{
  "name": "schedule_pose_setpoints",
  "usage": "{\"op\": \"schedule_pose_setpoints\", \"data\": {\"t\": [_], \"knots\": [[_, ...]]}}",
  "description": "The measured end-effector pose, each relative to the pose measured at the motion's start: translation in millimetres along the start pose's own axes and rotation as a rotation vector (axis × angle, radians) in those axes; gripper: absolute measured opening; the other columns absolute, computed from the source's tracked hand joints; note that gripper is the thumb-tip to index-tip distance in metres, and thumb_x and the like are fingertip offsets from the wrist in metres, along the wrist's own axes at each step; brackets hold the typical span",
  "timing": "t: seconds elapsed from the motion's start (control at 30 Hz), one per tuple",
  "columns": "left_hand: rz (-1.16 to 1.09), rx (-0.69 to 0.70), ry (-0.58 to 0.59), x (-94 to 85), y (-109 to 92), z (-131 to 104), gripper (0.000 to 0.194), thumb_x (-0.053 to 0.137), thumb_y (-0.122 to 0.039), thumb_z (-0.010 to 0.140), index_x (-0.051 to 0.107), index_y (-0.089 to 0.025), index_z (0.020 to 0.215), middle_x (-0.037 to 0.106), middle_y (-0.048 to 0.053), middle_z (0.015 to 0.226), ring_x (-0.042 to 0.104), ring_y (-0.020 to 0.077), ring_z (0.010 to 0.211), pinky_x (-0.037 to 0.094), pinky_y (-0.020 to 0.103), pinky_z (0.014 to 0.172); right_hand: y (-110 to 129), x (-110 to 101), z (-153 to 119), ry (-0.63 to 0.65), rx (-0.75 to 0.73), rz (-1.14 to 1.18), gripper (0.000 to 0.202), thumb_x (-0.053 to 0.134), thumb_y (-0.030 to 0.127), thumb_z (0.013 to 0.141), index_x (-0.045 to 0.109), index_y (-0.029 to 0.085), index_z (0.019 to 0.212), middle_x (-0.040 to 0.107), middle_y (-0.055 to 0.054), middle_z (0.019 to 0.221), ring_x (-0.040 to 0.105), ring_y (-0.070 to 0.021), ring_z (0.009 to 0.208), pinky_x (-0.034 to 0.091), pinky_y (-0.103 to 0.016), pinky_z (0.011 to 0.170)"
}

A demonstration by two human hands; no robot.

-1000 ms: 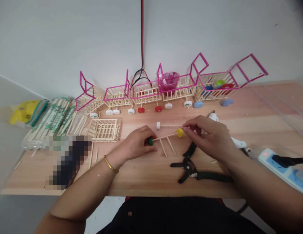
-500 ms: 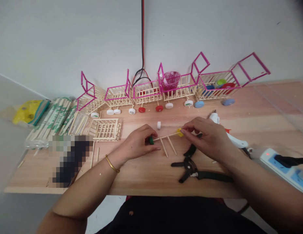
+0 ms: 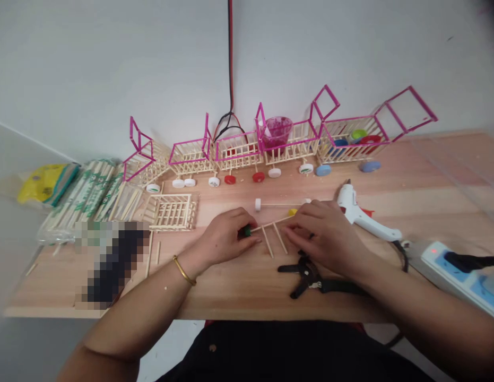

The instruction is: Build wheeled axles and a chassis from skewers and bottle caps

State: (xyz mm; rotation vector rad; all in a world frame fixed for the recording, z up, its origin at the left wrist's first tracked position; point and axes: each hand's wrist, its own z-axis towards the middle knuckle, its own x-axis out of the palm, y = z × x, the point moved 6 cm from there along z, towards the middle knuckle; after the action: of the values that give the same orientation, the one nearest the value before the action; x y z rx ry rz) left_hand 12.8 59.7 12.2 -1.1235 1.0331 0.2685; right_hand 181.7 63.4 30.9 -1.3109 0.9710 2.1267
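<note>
My left hand (image 3: 226, 236) is closed on a green bottle cap (image 3: 247, 232), mostly covered by the fingers. From this cap a thin wooden stick (image 3: 266, 225) runs to a yellow bottle cap (image 3: 293, 212). Two short sticks, a left one (image 3: 268, 242) and a right one (image 3: 280, 238), join it and point toward me. Beside the right short stick is my right hand (image 3: 320, 231), its fingers bent and slightly apart; whether they touch the stick is unclear. Behind lies another stick (image 3: 280, 205) with a white cap (image 3: 258, 205) at its left end.
Several stick carts with pink rims, one the rightmost cart (image 3: 354, 140), line the wall. A stick basket (image 3: 171, 212) sits left. Black-handled pliers (image 3: 308, 276), a white glue gun (image 3: 362, 215) and a power strip (image 3: 465, 276) lie right. Bagged sticks (image 3: 81, 196) are far left.
My right hand has let go of the yellow cap and moved left and nearer me, toward the right short stick. The glue gun is less covered now. My left hand keeps the green cap.
</note>
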Motion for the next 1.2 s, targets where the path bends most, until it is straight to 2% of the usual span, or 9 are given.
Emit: {"op": "schedule_pose_setpoints", "data": {"t": [0.37,1.2], "knots": [[0.037,0.033,-0.018,2.1,-1.0,-0.3,0.018,0.058,-0.033,0.083,0.061,-0.016,0.086,0.057,0.003,0.083,0.053,0.0148,0.076,0.043,0.027,0.068,6.9,14.6,-1.6,0.042,0.064,-0.11,0.022,0.057,0.036,0.085,0.072,0.023,0.077,0.058,-0.004,0.075,0.043,-0.0209,0.079,0.025,-0.038,0.073],[0.011,0.025,-0.008,1.2,-0.7,0.0,0.018,0.06,-0.033,0.082,0.061,-0.016,0.087,0.057,0.003,0.081,0.053,0.0143,0.075,0.043,0.027,0.067,3.6,18.8,1.4,0.108,0.095,-0.081,0.02,0.058,0.03,0.084,0.07,0.022,0.07,0.062,-0.003,0.074,0.048,-0.0207,0.081,0.025,-0.038,0.076]]}}
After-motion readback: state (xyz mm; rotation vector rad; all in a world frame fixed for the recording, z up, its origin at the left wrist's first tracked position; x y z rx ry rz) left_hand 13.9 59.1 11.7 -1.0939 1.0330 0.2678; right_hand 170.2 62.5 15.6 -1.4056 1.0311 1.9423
